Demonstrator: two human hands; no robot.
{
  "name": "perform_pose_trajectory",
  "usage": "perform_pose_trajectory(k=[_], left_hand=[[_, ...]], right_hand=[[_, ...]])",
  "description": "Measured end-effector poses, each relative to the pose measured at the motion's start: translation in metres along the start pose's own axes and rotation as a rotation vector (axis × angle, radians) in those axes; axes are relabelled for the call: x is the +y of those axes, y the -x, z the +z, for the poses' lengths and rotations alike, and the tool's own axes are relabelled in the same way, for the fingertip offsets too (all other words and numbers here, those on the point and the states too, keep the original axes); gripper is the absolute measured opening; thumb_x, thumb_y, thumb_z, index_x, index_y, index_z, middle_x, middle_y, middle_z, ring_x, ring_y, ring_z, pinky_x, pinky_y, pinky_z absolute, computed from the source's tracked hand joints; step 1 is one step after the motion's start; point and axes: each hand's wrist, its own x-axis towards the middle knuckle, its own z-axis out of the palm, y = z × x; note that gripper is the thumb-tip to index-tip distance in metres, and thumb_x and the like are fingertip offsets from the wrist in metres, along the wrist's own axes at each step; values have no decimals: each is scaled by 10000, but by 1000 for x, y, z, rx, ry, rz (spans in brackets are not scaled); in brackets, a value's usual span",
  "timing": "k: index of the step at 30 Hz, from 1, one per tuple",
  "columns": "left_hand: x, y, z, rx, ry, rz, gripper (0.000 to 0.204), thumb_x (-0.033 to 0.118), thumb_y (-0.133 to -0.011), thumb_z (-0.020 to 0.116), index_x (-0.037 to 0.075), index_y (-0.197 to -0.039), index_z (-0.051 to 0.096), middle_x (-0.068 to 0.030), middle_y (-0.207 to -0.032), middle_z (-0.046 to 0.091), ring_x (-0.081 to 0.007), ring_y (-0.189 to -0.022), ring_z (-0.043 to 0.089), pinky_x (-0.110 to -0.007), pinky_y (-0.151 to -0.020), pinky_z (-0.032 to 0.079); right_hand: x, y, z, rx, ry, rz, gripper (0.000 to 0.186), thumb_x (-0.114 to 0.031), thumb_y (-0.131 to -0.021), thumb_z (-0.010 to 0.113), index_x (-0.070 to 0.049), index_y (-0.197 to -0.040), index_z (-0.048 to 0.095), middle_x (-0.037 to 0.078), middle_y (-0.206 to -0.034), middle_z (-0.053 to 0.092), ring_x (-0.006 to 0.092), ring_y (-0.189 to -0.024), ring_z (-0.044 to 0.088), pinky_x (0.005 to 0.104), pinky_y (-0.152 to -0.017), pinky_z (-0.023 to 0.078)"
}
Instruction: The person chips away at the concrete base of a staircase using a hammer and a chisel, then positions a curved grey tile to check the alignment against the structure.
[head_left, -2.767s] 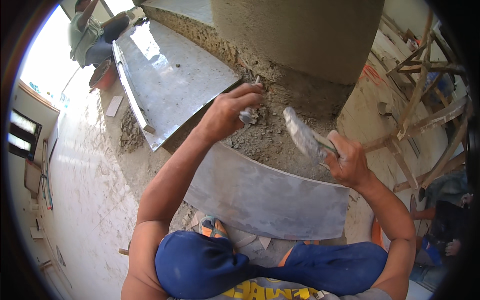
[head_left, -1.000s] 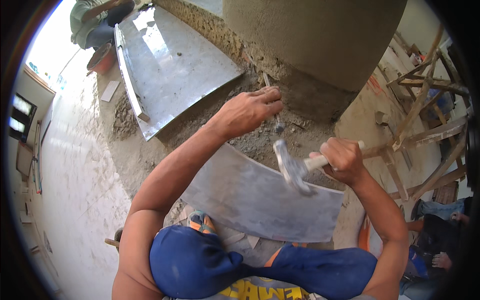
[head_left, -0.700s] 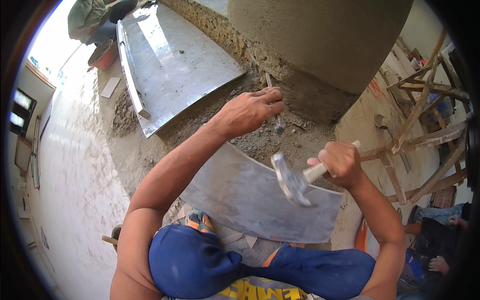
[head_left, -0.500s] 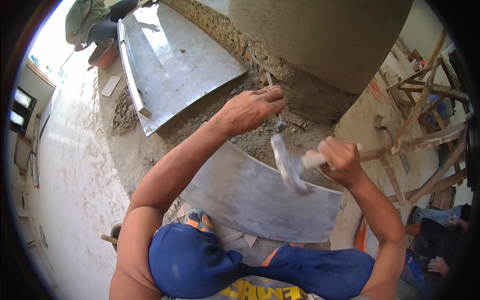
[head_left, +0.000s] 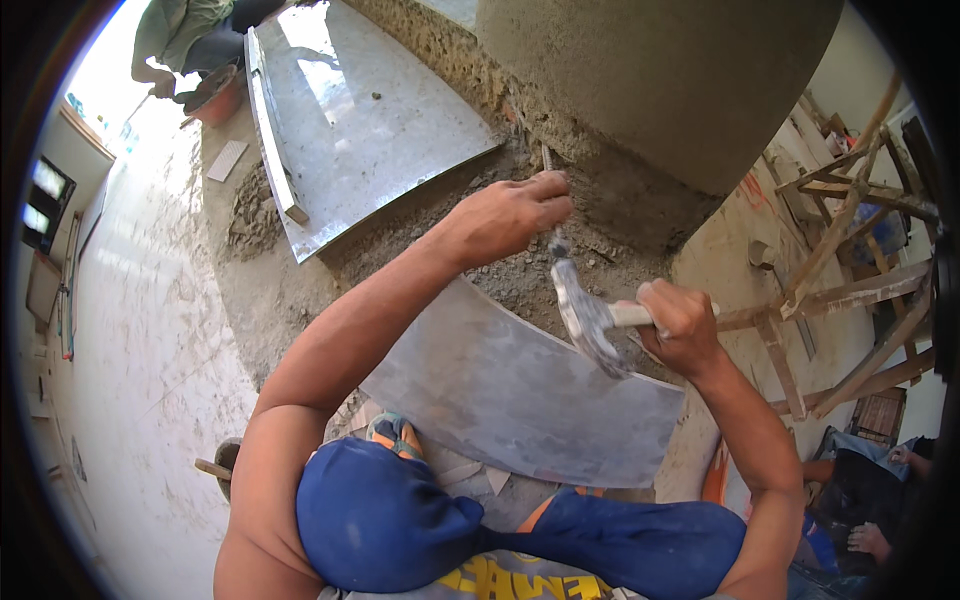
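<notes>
My left hand is closed around a thin steel chisel. Its far end points at the rough base of a curved plastered column, and its struck end sticks out on my side of the fist. In my right hand is a claw hammer, gripped by its pale handle. The hammer's face is right by the chisel's struck end; whether they touch I cannot tell. Below both tools lies a curved grey stone slab, in front of my knees. Broken mortar rubble surrounds the chisel.
A larger grey slab lies at the far left, a straight bar along its edge. Beyond it a person crouches by a reddish bucket. Wooden trestles stand at right; another person sits lower right.
The hammer has shifted slightly, and its blur has lessened. My left hand keeps its grip on the chisel. The view has shifted a little.
</notes>
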Motion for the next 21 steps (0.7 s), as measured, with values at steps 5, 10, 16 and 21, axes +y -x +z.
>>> perform_pose_trajectory(k=[5, 10, 16, 21], left_hand=[[-23, -1, -10, 338, 294, -58, 198, -105, -907, 571, 28, -1041, 632, -126, -1149, 716, -298, -1083, 719, -368, -849, 642], [-39, -7, -24, 534, 663, -705, 192, 86, -1061, 549, -51, -1041, 682, -99, -1001, 712, -175, -998, 708, -327, -890, 634], [-63, -10, -10, 775, 568, -630, 223, 125, -1061, 576, -54, -999, 694, -105, -995, 704, -186, -973, 704, -328, -901, 636], [-59, -17, -8, 685, 605, -685, 232, 132, -1058, 582, -62, -990, 691, -124, -1007, 712, -195, -972, 712, -338, -916, 633]], right_hand=[[-3, 18, 2, -44, -72, 46, 238, -97, -803, 794, -62, -816, 559, 102, -682, 563, 305, -599, 633, 427, -506, 455], [11, 33, 14, -106, -71, 195, 202, -107, -809, 770, -63, -847, 576, 131, -706, 595, 360, -644, 643, 464, -557, 476], [18, 35, 26, -340, -33, 464, 197, -219, -907, 696, -37, -882, 627, 205, -761, 662, 436, -750, 665, 537, -647, 490], [28, 37, 40, -563, -7, 622, 238, -257, -964, 657, -23, -960, 704, 280, -807, 670, 471, -797, 668, 548, -700, 499]])
